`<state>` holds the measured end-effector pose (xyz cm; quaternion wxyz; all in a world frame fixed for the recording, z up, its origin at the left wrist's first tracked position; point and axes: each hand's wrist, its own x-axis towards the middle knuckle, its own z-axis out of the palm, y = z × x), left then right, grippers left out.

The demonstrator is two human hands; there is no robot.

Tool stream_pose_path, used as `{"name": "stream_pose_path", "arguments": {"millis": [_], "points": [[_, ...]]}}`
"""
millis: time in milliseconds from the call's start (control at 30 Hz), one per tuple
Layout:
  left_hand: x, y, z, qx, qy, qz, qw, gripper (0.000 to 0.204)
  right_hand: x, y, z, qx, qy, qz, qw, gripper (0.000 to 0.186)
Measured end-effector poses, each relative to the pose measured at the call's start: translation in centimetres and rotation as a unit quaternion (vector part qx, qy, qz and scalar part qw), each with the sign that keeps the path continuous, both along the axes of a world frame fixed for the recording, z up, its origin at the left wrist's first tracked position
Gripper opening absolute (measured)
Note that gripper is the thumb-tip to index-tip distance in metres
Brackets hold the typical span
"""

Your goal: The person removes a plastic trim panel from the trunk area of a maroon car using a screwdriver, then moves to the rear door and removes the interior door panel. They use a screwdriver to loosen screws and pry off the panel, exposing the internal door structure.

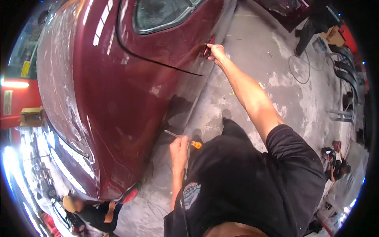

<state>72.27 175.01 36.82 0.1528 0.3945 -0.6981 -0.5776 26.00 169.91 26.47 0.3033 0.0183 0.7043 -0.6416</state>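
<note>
A maroon car body [118,98] fills the left half of the head view, with a dark seam below its side window [162,14]. My left hand [179,148] is closed on a screwdriver [196,144] with a yellow handle, its shaft pointing left near the car's lower side. My right arm reaches up along the car, and my right hand [217,53] is closed on a small maroon part [207,49] at the car's side, which looks like a handle.
Co-workers appear at lower left [90,211], lower right [339,168] and upper right [308,27]. At the right stand dark curved parts [343,71] and a loose cable [300,81] on the worn concrete floor [256,47]. A cardboard box [29,116] is at far left.
</note>
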Motion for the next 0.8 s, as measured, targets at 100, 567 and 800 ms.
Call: {"name": "stream_pose_path", "arguments": {"millis": [100,567,800], "points": [[-2.4,3.3,-0.8,0.014,0.005,0.082,0.997,0.03,-2.0,0.0,-1.7,-0.069,-0.073,-0.032,0.994,0.021],[-6.6,0.5,3.0,-0.092,0.046,0.12,0.987,0.032,-4.1,10.4,-2.0,-0.097,-0.128,0.091,0.983,0.026],[-8.8,0.0,1.5,-0.022,0.084,-0.038,0.996,0.027,-9.7,26.7,-0.5,-0.002,-0.005,0.025,1.0,0.04]]}}
